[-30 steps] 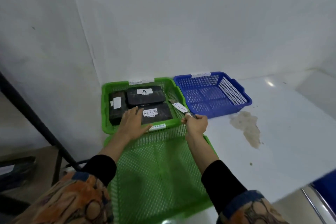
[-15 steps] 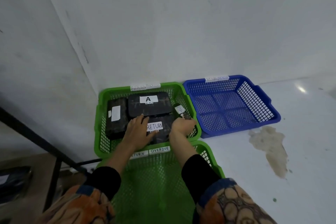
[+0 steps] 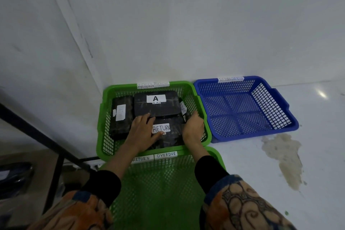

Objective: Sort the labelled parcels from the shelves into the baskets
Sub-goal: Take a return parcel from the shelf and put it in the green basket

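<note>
The far green basket (image 3: 104, 136), labelled RETURN OVERDUE, holds several black wrapped parcels. One marked A (image 3: 155, 105) lies at the back, and one marked RETURN (image 3: 168, 132) lies in front of it. Another parcel with a white label (image 3: 119, 117) sits on the left. A narrow parcel (image 3: 183, 107) stands on edge against the right wall. My left hand (image 3: 141, 132) rests flat on the RETURN parcel with its fingers spread. My right hand (image 3: 193, 128) is inside the basket on the right, its straight fingers touching the narrow parcel.
A blue basket (image 3: 280, 117) stands right of the far green one. A second green basket (image 3: 216, 155) with a RETURN OVERDUE label lies nearer, under my forearms. A black metal frame (image 3: 46, 140) slants on the left. A brownish stain (image 3: 283, 158) marks the white floor.
My right hand carried the narrow labelled parcel down into the far green basket and set it against the right wall. My left hand stayed on the RETURN parcel.
</note>
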The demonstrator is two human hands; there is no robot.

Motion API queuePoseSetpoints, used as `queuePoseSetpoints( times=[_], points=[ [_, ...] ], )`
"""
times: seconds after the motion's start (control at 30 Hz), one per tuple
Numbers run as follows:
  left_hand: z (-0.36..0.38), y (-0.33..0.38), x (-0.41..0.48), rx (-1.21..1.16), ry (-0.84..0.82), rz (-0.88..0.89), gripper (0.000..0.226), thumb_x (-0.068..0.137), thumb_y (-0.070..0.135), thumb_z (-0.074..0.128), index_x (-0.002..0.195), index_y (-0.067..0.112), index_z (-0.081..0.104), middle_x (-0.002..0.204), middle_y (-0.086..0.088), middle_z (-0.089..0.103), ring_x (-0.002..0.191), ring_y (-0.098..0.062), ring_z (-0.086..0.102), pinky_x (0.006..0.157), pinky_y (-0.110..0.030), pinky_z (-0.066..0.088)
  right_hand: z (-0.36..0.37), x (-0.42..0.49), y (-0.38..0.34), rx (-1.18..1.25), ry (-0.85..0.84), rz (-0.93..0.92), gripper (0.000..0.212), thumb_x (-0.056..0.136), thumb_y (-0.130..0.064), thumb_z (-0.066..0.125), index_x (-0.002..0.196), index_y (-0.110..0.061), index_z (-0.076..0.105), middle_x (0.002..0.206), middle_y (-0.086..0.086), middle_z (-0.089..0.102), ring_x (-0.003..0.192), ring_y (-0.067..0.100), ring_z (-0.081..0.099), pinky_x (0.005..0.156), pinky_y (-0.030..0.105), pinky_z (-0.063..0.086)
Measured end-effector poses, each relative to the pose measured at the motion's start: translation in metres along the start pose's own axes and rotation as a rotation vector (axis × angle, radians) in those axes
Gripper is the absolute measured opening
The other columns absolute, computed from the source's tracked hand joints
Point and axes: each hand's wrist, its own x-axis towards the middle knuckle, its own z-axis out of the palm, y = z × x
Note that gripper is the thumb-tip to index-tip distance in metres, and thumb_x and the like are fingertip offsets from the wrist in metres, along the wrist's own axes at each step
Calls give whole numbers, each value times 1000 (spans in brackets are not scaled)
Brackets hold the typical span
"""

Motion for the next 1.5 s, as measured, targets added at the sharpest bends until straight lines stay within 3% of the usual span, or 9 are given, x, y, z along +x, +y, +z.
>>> queuePoseSetpoints(
  times=[0.23,0.4,0.63,0.7,0.87,1.0,1.23,1.5],
  points=[
    [5,-5,-2,24,13,23,67,94,51,43,146,10,32,156,-10,22,142,-28,19,120,-42,12,-2,11,9,-227,-211,-130,31,101,-10,37,119,7,56,121,23,59,109,35,60,85,38,49],
    [9,-8,0,40,-15,26,69,94,53,39,149,13,26,160,-6,10,147,-25,9,121,-42,3,-6,11,20,-315,-291,-322,32,98,-5,34,120,2,56,126,18,57,121,33,46,100,37,38],
    [9,-8,1,61,-66,15,72,94,56,35,151,13,21,161,-6,0,149,-23,2,120,-43,-1,-11,11,14,-575,-371,-479,31,96,-4,38,118,4,57,124,21,60,118,34,53,97,40,43],
    [7,-7,0,80,-77,9,72,95,56,35,151,13,20,161,-6,0,149,-24,2,121,-43,0,-13,9,16,-531,-365,-467,30,94,-1,39,117,7,57,121,23,60,114,36,56,94,41,47],
    [-3,-5,-10,76,-88,-38,70,95,53,38,150,12,21,159,-11,11,147,-29,11,121,-44,5,-30,1,23,-155,-269,-377,25,88,2,45,104,8,62,110,27,64,100,39,61,79,37,48],
    [-13,-4,-31,84,-64,-77,66,95,50,41,147,11,27,154,-14,24,142,-30,22,119,-44,10,-47,-14,29,60,-194,-349,22,93,-2,46,107,2,63,108,19,68,99,32,63,81,32,49],
    [-33,0,-101,90,9,-155,63,94,47,45,145,12,30,147,-14,34,136,-31,31,117,-41,18,-72,-78,30,53,-184,-477,18,91,-7,52,102,2,64,105,18,68,96,29,62,80,31,48],
    [-43,-3,-248,111,92,-252,59,93,45,48,140,10,38,138,-16,43,129,-32,40,109,-38,27,-94,-208,36,-115,-267,-723,25,92,-16,55,110,0,59,117,19,57,108,33,55,91,36,45]
  ],
)
